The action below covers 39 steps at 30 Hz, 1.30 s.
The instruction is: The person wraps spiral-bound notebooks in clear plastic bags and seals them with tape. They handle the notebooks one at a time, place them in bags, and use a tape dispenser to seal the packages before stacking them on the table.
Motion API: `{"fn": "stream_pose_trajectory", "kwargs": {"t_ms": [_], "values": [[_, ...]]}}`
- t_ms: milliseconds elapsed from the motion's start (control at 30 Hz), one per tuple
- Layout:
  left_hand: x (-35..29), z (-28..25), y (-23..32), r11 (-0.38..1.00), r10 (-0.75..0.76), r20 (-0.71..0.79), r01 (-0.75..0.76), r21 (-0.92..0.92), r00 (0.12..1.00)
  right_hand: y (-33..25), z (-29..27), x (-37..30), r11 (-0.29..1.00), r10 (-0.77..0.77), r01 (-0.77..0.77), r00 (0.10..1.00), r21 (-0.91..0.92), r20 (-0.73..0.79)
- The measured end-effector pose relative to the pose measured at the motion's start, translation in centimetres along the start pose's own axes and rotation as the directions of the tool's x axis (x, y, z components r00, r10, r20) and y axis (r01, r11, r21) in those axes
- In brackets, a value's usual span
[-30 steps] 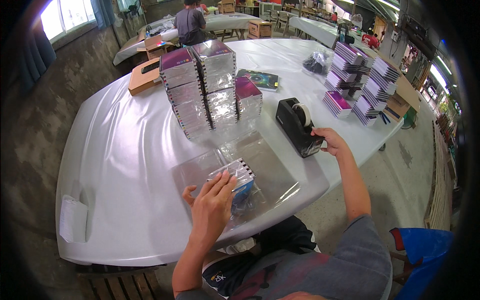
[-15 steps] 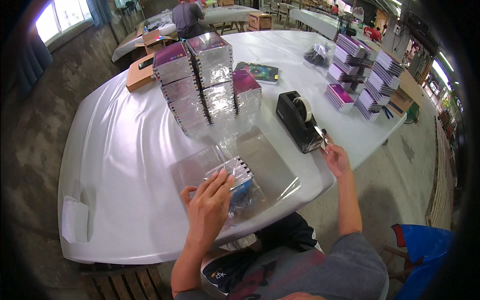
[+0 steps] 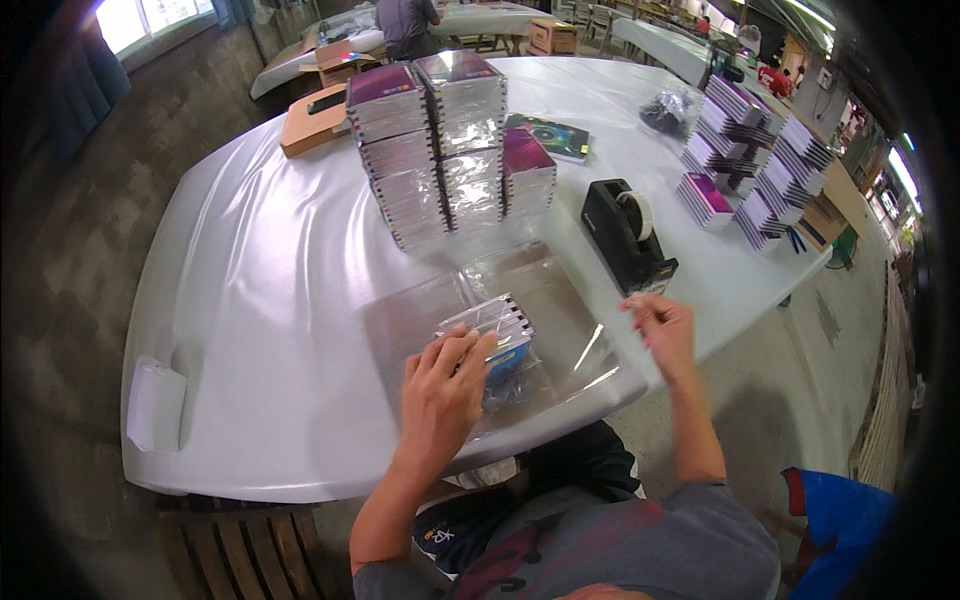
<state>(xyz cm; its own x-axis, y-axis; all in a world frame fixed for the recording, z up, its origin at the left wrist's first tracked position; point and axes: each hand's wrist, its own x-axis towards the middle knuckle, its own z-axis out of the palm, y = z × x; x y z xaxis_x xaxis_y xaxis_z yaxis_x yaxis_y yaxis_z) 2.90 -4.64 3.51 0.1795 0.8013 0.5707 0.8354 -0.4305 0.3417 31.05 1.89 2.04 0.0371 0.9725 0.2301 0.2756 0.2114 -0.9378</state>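
A small stack of booklets (image 3: 503, 318) with dark-marked edges and a blue side lies in clear plastic film (image 3: 590, 365) on the table. My left hand (image 3: 440, 385) presses down on the film-covered stack, its fingers bent over the near left side. My right hand (image 3: 664, 330) is closed in a pinch just in front of the black tape dispenser (image 3: 612, 238). A small shiny piece of clear tape (image 3: 630, 302) shows at its fingertips. The dispenser carries a white-cored roll (image 3: 640, 215). How the film folds under my left hand is hidden.
Tall wrapped booklet stacks (image 3: 400, 160) stand beyond the film. Unwrapped stacks (image 3: 745, 150) rise at the far right, near a dark bundle in plastic (image 3: 668, 113). A phone (image 3: 328, 102) rests on a cardboard box (image 3: 305, 132). A white block (image 3: 156, 405) sits at the left edge.
My right hand has come away from the dispenser toward me, with a piece of tape in its fingers. My left hand stays on the booklet stack. The whole view has shifted slightly.
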Motion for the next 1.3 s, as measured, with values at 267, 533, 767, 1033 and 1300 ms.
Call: {"fn": "stream_pose_trajectory", "kwargs": {"t_ms": [267, 533, 767, 1033, 1300], "values": [[-0.1, 0.4, -0.5, 0.971, -0.097, -0.064, 0.081, -0.226, 0.993, -6.8, 11.0, -2.5, 0.783, 0.23, -0.501, 0.785, 0.37, 0.575], [0.0, 0.0, -0.8, 0.985, -0.03, -0.035, 0.023, -0.171, 0.999, -5.5, 12.6, -3.8, 0.723, 0.331, -0.545, 0.813, 0.425, 0.479], [-0.3, -0.1, 0.1, 0.996, -0.088, 0.108, 0.09, -0.012, 0.99, -4.4, 12.8, -4.3, 0.724, 0.358, -0.555, 0.81, 0.41, 0.464], [1.7, -1.8, -0.2, 0.999, 0.023, 0.154, -0.028, 0.036, 0.988, -1.6, 12.8, -4.6, 0.882, 0.269, -0.367, 0.907, 0.295, 0.323], [7.1, 0.9, 0.0, 0.99, -0.063, 0.466, -0.004, 0.142, 0.883, 0.9, 13.2, -7.0, 0.977, 0.211, -0.194, 0.832, -0.088, 0.513]]}}
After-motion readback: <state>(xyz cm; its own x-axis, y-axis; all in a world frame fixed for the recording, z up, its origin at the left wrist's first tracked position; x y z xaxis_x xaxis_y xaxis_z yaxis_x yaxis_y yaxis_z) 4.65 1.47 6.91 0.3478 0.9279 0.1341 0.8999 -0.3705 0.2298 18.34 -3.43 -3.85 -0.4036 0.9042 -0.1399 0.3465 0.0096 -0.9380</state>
